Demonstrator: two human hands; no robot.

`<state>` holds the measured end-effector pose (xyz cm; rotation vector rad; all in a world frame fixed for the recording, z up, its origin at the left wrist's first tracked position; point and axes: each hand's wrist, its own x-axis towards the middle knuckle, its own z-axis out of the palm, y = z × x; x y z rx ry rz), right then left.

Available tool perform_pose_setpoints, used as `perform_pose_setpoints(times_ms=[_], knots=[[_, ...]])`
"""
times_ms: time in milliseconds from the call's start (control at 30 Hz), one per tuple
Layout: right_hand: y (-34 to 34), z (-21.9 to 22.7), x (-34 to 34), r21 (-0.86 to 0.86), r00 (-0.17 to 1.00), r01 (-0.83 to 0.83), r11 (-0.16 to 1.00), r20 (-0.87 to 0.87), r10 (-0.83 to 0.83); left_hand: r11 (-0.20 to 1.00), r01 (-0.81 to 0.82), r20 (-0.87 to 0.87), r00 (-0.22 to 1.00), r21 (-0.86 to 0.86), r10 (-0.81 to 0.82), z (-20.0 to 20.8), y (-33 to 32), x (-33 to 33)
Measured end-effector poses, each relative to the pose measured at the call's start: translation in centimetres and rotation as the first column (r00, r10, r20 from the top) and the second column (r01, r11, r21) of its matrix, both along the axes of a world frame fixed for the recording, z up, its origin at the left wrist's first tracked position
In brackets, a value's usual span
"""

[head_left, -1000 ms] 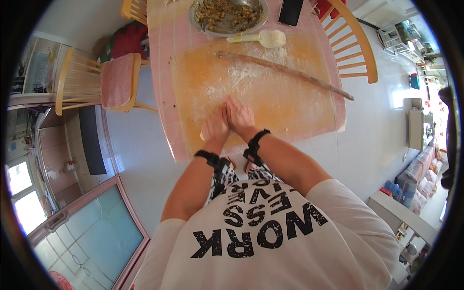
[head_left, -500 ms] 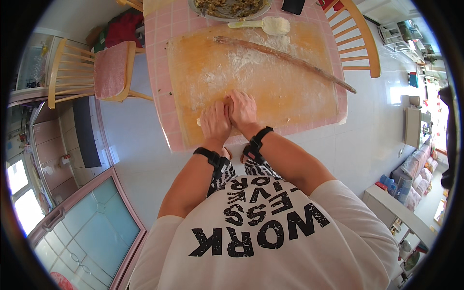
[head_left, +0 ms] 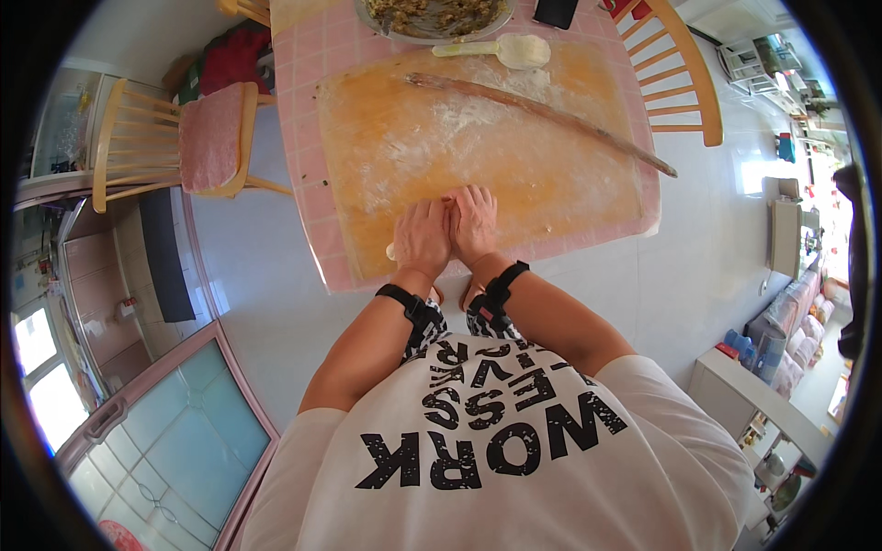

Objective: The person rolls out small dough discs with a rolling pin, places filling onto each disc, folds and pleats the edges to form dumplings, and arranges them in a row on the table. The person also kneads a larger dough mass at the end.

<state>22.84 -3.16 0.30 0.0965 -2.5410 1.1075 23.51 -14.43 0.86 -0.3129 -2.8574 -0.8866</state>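
Side by side near the front edge of the floured board (head_left: pixel 551 138), my left hand (head_left: pixel 423 236) and my right hand (head_left: pixel 473 222) press down together. Their fingers are closed and bent over a lump of dough. Most of the dough is hidden underneath; a pale bit of dough (head_left: pixel 391 251) pokes out at the left hand's outer side. A long wooden rolling pin (head_left: pixel 542 112) lies slantwise across the board, beyond and to the right of my hands. White flour is scattered over the middle of the board.
At the far edge stand a bowl of dark, chopped filling (head_left: pixel 436 16) and a pale scoop (head_left: pixel 524 51) with flour. A dark flat object (head_left: pixel 555 11) lies beside them. Wooden chairs flank the pink-checked tablecloth (head_left: pixel 299 147), one at left (head_left: pixel 216 138), one at right (head_left: pixel 675 78).
Both hands have shifted a little to the right and slightly nearer to me, still pressed together over the dough. The rolling pin, scoop and bowl have stayed in place.
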Motion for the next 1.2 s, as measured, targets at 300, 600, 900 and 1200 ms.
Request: perform_pose_setpoints(times_ms=[300, 600, 900, 1200], knots=[[1.6, 1.0, -2.4, -0.029, 0.998, 0.051, 0.998, 0.026, -0.05, 0.949, -0.25, 0.291, 0.938, 0.194, 0.188, -0.4, -0.4, -2.2], [1.4, 3.3, -3.0, -0.869, 0.836, 0.173, 0.464, 0.378, 0.397, 0.204, -0.586, 0.592, 0.805, 0.784, 0.036, 0.1, -1.0, -2.8], [-0.9, 4.4, 0.1, -0.665, 0.91, 0.137, 0.734, 0.377, 0.173, 0.789, -0.206, 0.281, 0.959, 0.578, 0.045, 4.0, -1.4, -2.2], [-1.8, -1.1, -4.1, 0.002, 0.995, 0.003, 1.0, 0.097, -0.003, 0.992, 0.083, 0.009, 0.996, 0.093, -0.084, -0.7, -2.2, -5.3]])
